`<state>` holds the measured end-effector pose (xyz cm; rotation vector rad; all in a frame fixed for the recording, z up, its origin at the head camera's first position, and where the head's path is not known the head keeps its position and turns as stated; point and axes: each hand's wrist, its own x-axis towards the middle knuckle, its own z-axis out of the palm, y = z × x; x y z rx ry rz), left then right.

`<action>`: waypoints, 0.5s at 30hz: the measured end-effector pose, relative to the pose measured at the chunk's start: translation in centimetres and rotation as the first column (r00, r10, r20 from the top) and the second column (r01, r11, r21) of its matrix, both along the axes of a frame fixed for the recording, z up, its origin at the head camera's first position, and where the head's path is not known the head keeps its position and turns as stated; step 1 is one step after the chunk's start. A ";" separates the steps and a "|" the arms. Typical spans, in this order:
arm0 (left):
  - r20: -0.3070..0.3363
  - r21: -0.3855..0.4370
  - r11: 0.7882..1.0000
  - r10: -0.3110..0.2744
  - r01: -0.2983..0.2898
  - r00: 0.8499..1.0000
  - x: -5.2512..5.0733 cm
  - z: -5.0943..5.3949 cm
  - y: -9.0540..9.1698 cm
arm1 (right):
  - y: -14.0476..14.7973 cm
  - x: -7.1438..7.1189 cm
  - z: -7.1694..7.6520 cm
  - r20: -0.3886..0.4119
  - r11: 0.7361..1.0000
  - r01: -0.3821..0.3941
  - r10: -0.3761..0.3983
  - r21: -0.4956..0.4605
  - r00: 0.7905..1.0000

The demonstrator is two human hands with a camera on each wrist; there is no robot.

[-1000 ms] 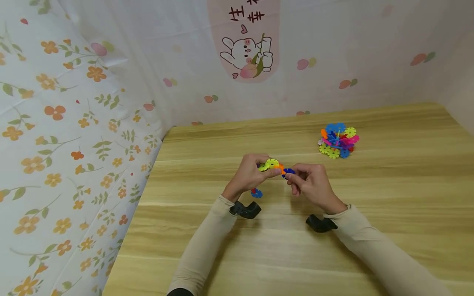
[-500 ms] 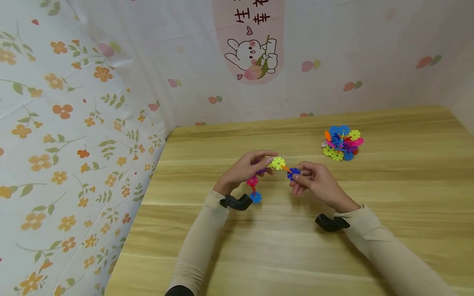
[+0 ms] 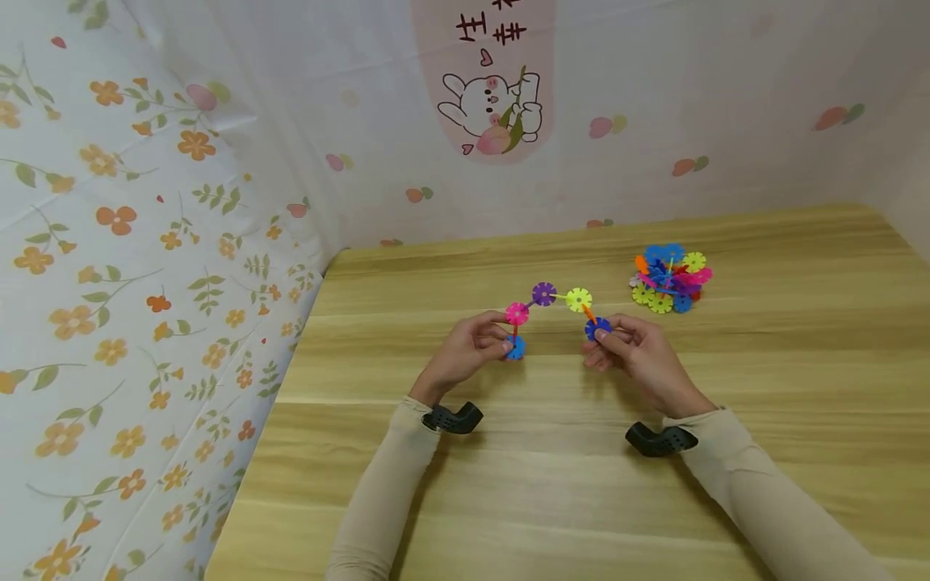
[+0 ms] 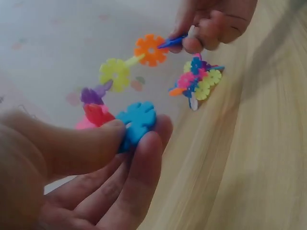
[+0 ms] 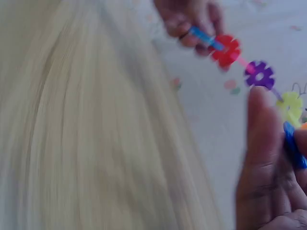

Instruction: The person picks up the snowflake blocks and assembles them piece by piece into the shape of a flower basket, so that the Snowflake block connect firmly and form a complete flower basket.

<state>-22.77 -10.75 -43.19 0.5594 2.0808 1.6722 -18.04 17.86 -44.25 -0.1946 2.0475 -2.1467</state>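
Note:
An arched chain of notched plastic snowflake discs spans the gap between my hands in the head view, with a purple disc [image 3: 544, 294] and a yellow disc [image 3: 579, 300] near its top. My left hand [image 3: 462, 353] pinches the light blue disc [image 4: 139, 120] at one end between thumb and fingers. At the other end my right hand [image 3: 649, 361] pinches the dark blue disc [image 3: 597, 329]. A pink disc [image 3: 517, 314] and a red disc [image 5: 226, 50] follow the light blue one. An orange disc [image 4: 151, 50] joins the dark blue one to the yellow part.
A pile of loose-looking, many-coloured snowflake discs [image 3: 670, 278] lies at the back right of the wooden table [image 3: 523, 484]. A patterned cloth [image 3: 349, 121] hangs behind the table and along its left side. Each wrist wears a black camera mount.
My left hand has shifted from the middle of the chain to its light blue end, moving left and down. The chain has been spread into an arch, and the right hand has moved slightly right.

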 end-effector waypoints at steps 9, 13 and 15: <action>-0.085 0.039 0.991 0.134 -0.131 0.987 0.0 -0.4 0.3 | 0.9 -0.2 -0.1 -0.060 0.954 0.006 0.013 0.300 0.998; -0.066 0.011 0.997 0.074 -0.074 0.995 0.1 -0.5 -0.2 | 0.5 -0.1 -0.3 -0.107 0.944 0.032 0.004 0.329 0.994; -0.028 -0.013 1.000 0.007 -0.007 1.000 0.2 -0.6 -0.7 | 0.2 0.0 -0.4 -0.152 0.936 0.029 0.027 0.351 0.988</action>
